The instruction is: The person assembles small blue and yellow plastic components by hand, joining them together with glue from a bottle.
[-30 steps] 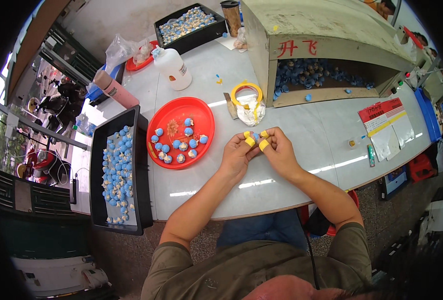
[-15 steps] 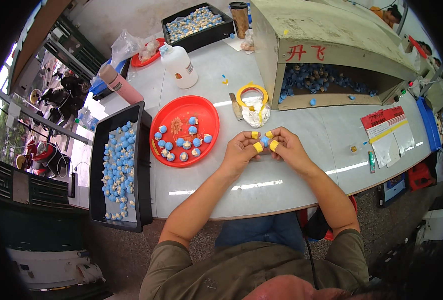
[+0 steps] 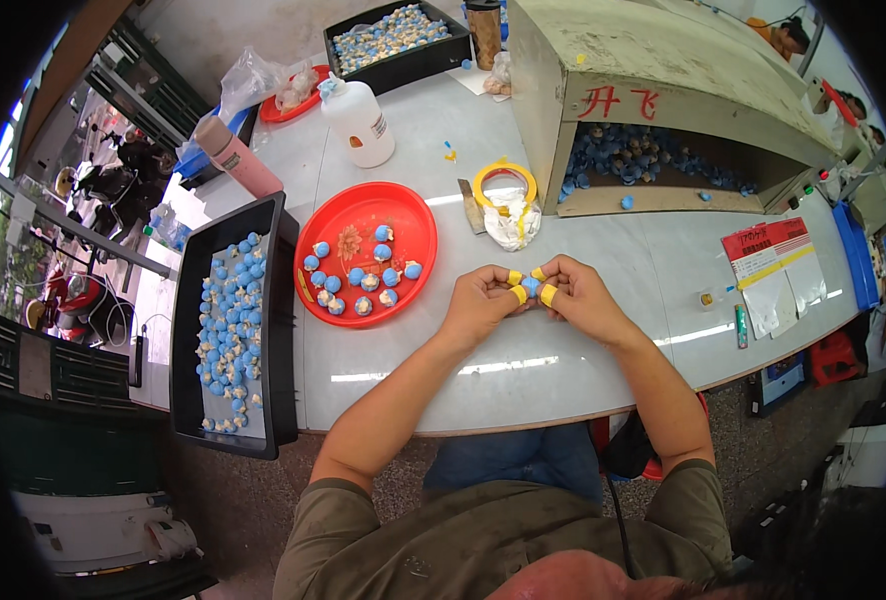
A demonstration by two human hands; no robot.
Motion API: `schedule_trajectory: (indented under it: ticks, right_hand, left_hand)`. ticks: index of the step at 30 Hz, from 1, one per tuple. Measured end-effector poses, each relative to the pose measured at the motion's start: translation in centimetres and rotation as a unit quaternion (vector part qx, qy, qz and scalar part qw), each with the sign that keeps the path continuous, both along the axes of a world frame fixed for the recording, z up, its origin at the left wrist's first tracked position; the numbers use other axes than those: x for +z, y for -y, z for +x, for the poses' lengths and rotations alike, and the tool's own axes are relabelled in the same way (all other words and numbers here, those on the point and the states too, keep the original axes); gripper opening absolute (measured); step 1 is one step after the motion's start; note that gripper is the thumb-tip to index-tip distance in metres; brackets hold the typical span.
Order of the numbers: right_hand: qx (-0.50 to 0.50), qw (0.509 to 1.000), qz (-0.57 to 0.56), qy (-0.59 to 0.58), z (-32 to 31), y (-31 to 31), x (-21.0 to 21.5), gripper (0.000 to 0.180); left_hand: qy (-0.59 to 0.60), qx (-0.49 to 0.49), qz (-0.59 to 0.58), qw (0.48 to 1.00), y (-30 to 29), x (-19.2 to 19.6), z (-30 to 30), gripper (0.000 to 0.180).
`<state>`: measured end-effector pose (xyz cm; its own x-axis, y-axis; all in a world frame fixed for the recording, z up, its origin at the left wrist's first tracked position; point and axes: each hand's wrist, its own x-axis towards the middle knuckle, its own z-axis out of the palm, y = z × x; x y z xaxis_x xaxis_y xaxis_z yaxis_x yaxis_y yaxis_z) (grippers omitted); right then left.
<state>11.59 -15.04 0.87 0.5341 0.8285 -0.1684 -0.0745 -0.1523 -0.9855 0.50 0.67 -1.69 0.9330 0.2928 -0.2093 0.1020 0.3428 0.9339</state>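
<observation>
red characters [image 3: 618, 103] on cabinet [image 3: 663, 45], printed packet [image 3: 766, 250]

White daylight burns out the opening [image 3: 5, 150] at far left. Pale glare streaks [image 3: 508, 366] cross the bright table [image 3: 413, 400]; the box [image 3: 663, 55] is dark inside, the floor [image 3: 738, 440] dim. Left hand [image 3: 481, 303] and right hand [image 3: 580, 298] look fairly sharp; straight edges bend toward a black rim [image 3: 3, 50].

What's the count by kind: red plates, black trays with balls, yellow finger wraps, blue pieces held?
Red plates: 2
Black trays with balls: 2
Yellow finger wraps: 4
Blue piece held in the fingers: 1
Total: 9
</observation>
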Motion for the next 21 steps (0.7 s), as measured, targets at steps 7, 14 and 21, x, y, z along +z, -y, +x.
schedule_trajectory:
  ticks: [7, 14, 21]
  right_hand:
    - [0.007, 0.999, 0.011, 0.029, 0.1, -0.1, -1.2, 0.011]
    - [0.011, 0.999, 0.022, 0.048, 0.0, -0.2, -1.1, 0.009]
    - [-0.015, 0.990, 0.030, 0.136, -0.2, -0.3, -2.0, 0.010]
  left_hand:
    - [0.051, 0.004, 0.033, 0.998, 0.5, -1.4, 0.0, 0.021]
    - [0.046, 0.003, 0.069, 0.997, 0.6, -1.6, 0.0, 0.018]
    - [0.013, -0.038, 0.118, 0.992, 0.5, -0.9, -0.1, 0.019]
